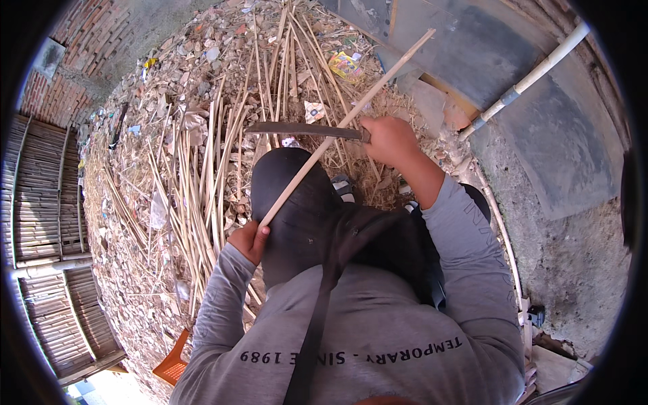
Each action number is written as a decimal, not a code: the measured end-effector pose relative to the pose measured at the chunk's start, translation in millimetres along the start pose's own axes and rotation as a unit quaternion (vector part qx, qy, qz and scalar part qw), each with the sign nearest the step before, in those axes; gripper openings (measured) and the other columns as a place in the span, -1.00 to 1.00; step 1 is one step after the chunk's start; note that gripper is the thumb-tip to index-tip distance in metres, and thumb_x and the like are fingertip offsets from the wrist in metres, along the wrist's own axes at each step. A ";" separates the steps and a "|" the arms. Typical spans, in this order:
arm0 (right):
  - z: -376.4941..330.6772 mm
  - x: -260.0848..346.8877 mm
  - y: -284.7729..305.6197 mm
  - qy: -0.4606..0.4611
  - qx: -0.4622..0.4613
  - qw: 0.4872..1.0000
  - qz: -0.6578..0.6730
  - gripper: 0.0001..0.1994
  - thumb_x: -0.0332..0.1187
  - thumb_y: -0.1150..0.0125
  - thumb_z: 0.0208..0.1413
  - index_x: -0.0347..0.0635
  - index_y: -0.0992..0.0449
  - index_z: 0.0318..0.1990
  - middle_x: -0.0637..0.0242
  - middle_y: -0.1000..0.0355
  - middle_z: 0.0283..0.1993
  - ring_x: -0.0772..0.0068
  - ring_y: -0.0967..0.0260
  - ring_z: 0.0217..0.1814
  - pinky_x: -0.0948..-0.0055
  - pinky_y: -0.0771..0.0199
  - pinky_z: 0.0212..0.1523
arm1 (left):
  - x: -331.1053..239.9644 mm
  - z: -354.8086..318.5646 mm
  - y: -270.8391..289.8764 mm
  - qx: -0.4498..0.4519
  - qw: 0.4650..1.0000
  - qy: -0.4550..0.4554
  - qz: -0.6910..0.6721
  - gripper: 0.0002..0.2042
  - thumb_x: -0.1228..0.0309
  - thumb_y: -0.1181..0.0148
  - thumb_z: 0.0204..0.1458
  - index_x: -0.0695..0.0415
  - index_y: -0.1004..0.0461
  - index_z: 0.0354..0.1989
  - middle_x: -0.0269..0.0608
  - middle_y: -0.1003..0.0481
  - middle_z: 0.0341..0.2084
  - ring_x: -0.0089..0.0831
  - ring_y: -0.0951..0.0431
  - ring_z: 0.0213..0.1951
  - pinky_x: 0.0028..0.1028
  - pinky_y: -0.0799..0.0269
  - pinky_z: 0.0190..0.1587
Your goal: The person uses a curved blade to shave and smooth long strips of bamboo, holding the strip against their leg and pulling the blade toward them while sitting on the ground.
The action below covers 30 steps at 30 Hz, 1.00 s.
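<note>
My left hand (pixel 250 241) is closed round the lower end of a long pale bamboo strip (pixel 307 167), which slants up and to the right across my dark-clad knee. In my right hand (pixel 391 142) is the handle of a machete (pixel 304 129). Its dark, slightly curved blade points left and crosses the strip, near the spot where the right hand is. Whether the edge presses into the bamboo, I cannot tell. Most of the handle is hidden by the fingers.
Many bamboo strips (pixel 185 196) lie in bundles on the littered ground left and ahead. Grey panels (pixel 567 142) and a white pipe (pixel 523 84) stand on the right. A bamboo slat wall (pixel 42 196) is at left, an orange plastic piece (pixel 173 361) at lower left.
</note>
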State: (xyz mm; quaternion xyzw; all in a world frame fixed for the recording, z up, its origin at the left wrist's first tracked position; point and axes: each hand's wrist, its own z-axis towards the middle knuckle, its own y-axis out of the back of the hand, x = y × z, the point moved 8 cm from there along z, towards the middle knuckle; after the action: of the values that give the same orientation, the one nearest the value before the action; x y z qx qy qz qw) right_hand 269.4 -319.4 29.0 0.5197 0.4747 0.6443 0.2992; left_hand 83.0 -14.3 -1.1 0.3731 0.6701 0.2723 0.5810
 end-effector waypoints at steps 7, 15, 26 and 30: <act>2.4 -18.9 -4.1 -0.041 -0.033 0.999 0.014 -0.76 -0.30 -0.18 -0.12 -0.08 -0.51 -0.24 0.07 -0.50 -0.36 -0.06 -0.48 -0.25 0.03 -0.47 -0.21 | 1.7 -0.3 1.5 0.028 0.999 0.003 -0.039 -0.51 0.02 0.10 0.24 0.27 -0.33 -0.50 0.09 -0.35 -0.72 0.07 -0.41 -0.59 -0.16 -0.26 -0.50; 4.8 -58.2 5.6 -0.123 -0.042 0.991 0.035 -0.63 -0.26 -0.22 -0.11 0.04 -0.53 -0.06 0.09 -0.54 -0.29 -0.01 -0.49 -0.21 0.07 -0.49 -0.17 | -3.1 6.0 -2.3 0.019 0.999 -0.006 -0.029 -0.50 0.01 0.11 0.24 0.26 -0.35 -0.49 0.09 -0.36 -0.72 0.07 -0.43 -0.58 -0.16 -0.28 -0.48; 1.5 -59.3 2.1 -0.113 -0.074 0.989 0.051 -0.66 -0.27 -0.22 -0.10 -0.08 -0.52 -0.11 0.06 -0.53 -0.27 0.02 -0.49 -0.15 0.11 -0.49 -0.15 | 9.3 4.6 -6.5 0.051 0.994 0.017 -0.095 -0.47 0.01 0.18 0.28 0.30 -0.41 -0.43 -0.06 -0.31 -0.74 -0.32 -0.32 -0.62 -0.29 -0.24 -0.49; 13.1 -106.7 15.0 -0.154 -0.131 0.973 0.109 -0.65 -0.24 -0.24 -0.11 -0.14 -0.53 -0.13 0.00 -0.51 -0.33 0.00 -0.49 -0.21 0.17 -0.48 -0.16 | 23.0 3.7 -6.7 0.065 0.995 0.032 -0.074 -0.44 -0.03 0.20 0.27 0.31 -0.47 -0.32 -0.01 -0.39 -0.69 -0.22 -0.41 -0.58 -0.26 -0.29 -0.44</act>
State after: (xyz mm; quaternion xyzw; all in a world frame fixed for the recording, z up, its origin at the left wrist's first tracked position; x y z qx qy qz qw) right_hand 313.5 -414.9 1.8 0.6176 0.2749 0.6417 0.3623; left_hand 84.3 0.4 -20.3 0.3504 0.7306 0.1961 0.5522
